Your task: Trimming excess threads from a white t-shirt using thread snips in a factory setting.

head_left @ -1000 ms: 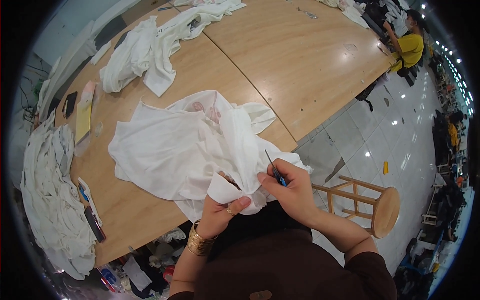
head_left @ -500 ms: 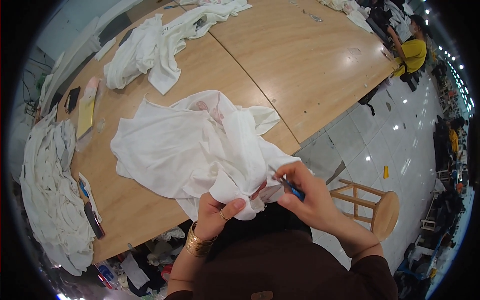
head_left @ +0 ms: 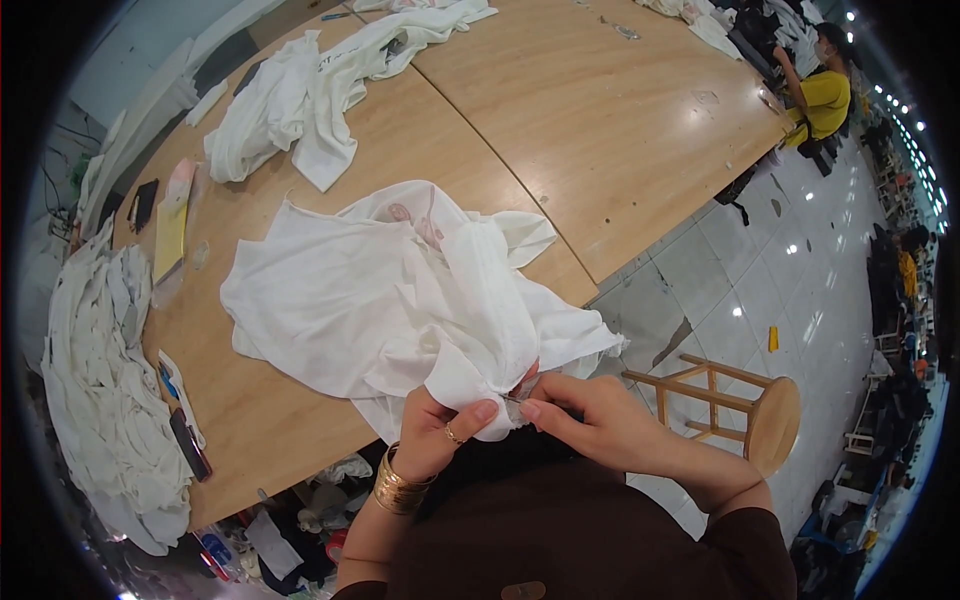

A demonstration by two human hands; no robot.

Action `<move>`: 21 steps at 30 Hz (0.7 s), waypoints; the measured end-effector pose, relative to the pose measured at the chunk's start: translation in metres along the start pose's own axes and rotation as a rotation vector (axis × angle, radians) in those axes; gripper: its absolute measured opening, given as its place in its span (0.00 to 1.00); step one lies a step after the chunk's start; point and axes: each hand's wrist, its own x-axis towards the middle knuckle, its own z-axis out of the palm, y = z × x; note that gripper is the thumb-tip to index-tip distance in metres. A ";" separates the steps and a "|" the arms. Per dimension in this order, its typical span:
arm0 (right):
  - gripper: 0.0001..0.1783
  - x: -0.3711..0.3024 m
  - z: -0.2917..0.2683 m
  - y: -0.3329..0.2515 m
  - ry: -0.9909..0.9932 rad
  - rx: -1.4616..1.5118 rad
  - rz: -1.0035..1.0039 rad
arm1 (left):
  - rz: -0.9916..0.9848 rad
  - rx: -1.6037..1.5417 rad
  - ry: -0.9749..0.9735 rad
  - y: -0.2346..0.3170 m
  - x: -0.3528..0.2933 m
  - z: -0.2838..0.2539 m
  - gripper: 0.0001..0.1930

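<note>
A crumpled white cotton garment point(head_left: 390, 300) lies spread over the near edge of the long pale wooden worktable point(head_left: 600, 130), its lower folds spilling off the edge toward the person; the left hand point(head_left: 440, 430), with a ring and gold bangles at the wrist, is closed around a bunched fold of that garment just below the table edge, thumb pressed on the cloth; the right hand point(head_left: 590, 420) sits just beside it, fingertips pinched together on the same fold, touching the cloth at the spot where the two hands meet; whether a small tool lies between those fingers cannot be told; further up the table rests a second heap of white fabric point(head_left: 300, 100); a stack of white cloth point(head_left: 90, 400) hangs at the left end; a round wooden stool point(head_left: 760, 420) stands on the tiled floor to the right.
</note>
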 end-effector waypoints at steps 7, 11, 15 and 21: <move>0.14 -0.002 0.005 0.002 0.101 -0.071 -0.054 | 0.006 0.044 -0.015 0.004 0.000 0.002 0.14; 0.14 -0.003 0.007 0.006 0.177 -0.109 -0.115 | 0.008 0.119 -0.026 0.007 0.000 0.003 0.13; 0.14 -0.002 0.006 0.004 0.167 -0.130 -0.095 | 0.007 0.145 -0.020 0.010 0.001 0.003 0.13; 0.14 -0.001 0.002 0.004 0.088 -0.061 -0.042 | 0.009 0.158 -0.029 0.010 0.002 0.002 0.13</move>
